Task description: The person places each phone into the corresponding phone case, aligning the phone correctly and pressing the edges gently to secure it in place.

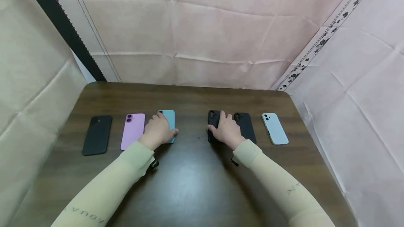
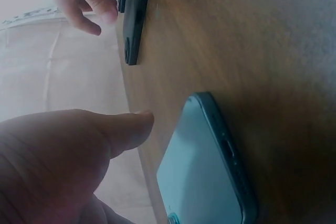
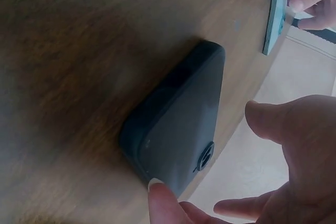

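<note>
My left hand (image 1: 157, 130) is over a blue phone (image 1: 170, 119), its thumb out past the phone's right edge. In the left wrist view the thumb is straight and apart from the phone (image 2: 202, 166), which lies camera side up. My right hand (image 1: 228, 130) hovers between two black phones, its thumb over the left one (image 1: 214, 115) and its fingers near the right one (image 1: 246, 125). In the right wrist view, the fingers are spread and one fingertip is at the edge of a black phone (image 3: 178, 119); whether it touches cannot be told.
A dark phone (image 1: 97, 136) and a purple phone (image 1: 132, 132) lie to the left on the wooden table (image 1: 186, 181). At the right lies a pale blue phone (image 1: 275, 129). Pale cloth (image 1: 202, 38) hangs behind the table and along both sides.
</note>
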Demonstrator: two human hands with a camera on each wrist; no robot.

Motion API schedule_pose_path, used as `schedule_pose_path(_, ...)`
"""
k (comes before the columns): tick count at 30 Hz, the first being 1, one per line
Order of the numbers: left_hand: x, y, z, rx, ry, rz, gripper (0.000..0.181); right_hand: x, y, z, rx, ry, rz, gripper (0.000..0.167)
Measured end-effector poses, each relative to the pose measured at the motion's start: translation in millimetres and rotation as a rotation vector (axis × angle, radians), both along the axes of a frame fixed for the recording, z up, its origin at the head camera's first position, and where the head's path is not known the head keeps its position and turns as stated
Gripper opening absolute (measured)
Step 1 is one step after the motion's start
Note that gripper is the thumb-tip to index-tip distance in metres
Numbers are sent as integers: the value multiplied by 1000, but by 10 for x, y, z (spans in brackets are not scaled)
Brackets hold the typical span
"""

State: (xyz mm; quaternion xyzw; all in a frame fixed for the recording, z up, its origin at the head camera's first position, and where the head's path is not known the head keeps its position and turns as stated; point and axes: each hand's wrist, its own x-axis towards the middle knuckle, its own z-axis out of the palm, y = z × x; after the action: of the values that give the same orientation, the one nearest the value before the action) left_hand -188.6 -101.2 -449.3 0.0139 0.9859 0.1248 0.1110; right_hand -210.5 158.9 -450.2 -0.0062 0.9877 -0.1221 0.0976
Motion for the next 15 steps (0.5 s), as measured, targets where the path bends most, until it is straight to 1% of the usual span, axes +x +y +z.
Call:
schedule_pose_path(2, -30, 2, -8, -12, -25, 4, 98, 0, 7, -8, 4, -3, -4, 90)
schedule_pose_path(5, -100, -30, -34, -56, -66, -25, 95, -6, 3, -17, 9, -8, -1, 90)
schedule_pose_path(7, -157, -67, -36, -63, -95, -41, 90, -17, -17, -8, 9, -12, 2, 90)
schedule_pose_path(9, -216, -94, -20, -63, -119, -61, 85, -29, -38, 8, 7, -15, 1, 89)
schedule_pose_path(11, -267, -108, 13, -39, -145, -66, 79, -43, -54, 18, 7, -12, -5, 88)
schedule_pose_path(15, -336, -103, 70, -18, -207, -78, 77, -62, -84, 9, 17, -28, -30, 90)
